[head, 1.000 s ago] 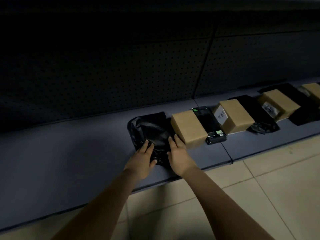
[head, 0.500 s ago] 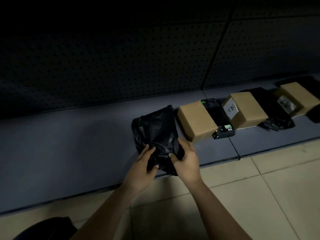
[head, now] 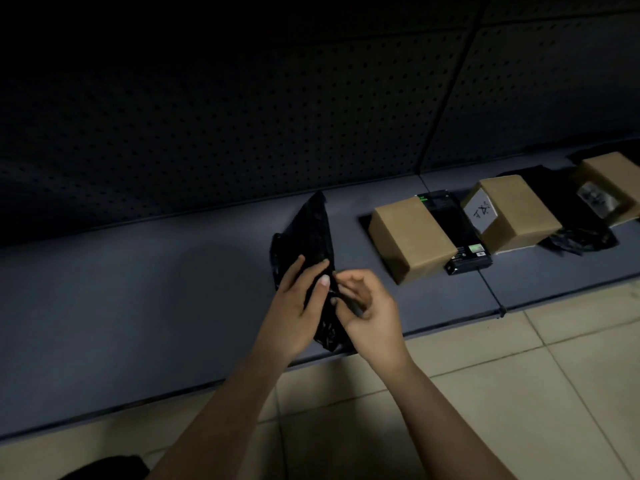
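Standing on edge over the shelf (head: 138, 289), the black bag (head: 313, 233) runs lengthwise away from the person; the left hand (head: 294, 306) grips its middle, and fingers of the right hand (head: 370, 306) pinch its near edge.

white label (head: 479, 213) on the middle cardboard box (head: 519, 216): handwritten marks, reads roughly "TX", not certain | flat black box (head: 450, 223): green print at both ends, too small to read | sticker (head: 596, 199) on the far cardboard box (head: 614, 174): blurred, unreadable
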Demonstrator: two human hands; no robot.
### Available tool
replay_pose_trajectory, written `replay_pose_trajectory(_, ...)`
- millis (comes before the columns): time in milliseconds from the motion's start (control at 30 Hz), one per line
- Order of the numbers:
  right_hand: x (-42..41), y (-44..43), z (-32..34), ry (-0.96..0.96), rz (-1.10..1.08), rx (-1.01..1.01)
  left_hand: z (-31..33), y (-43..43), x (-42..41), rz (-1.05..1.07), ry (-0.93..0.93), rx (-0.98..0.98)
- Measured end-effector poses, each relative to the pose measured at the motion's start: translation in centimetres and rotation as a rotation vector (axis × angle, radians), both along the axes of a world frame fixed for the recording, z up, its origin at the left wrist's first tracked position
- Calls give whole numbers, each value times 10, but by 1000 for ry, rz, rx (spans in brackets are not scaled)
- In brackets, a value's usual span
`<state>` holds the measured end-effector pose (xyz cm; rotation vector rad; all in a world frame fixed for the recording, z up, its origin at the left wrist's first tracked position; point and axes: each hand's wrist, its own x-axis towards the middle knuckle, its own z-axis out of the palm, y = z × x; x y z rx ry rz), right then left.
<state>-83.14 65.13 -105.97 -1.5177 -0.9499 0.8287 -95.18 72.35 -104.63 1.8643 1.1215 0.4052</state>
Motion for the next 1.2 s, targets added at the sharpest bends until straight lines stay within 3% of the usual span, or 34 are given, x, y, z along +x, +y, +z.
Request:
replay_pose_trajectory(133,-7,6,-5,294,-55,62,-3,3,-8,64,3,39)
replay_pose_trajectory(233,-9,12,-6,220,-28,1,-5,4,-13,189,-67,69)
replay_pose_trajectory(400,-10,27,-22,76,68,-338,-6,8,-27,338,-152,12)
replay_pose_trajectory(567,-15,29,-20,163,2,-233,-11,10,-44,400,-370,-166)
replay_pose_trajectory(767,-3,12,-13,80,-110,-96,-12,1,-37,284,-257,-46)
replay_pose_trajectory(1000,7,10,-22,-242,-96,-150,-30,-3,-24,208,27,88)
replay_pose_trajectory(1100,10,16,-31,-458,-21,-235,-34,-8,-23,175,143,90)
replay_pose_trajectory(1200,16,15,-32,-625,63,-311,-31,-13,-21,99,281,222)
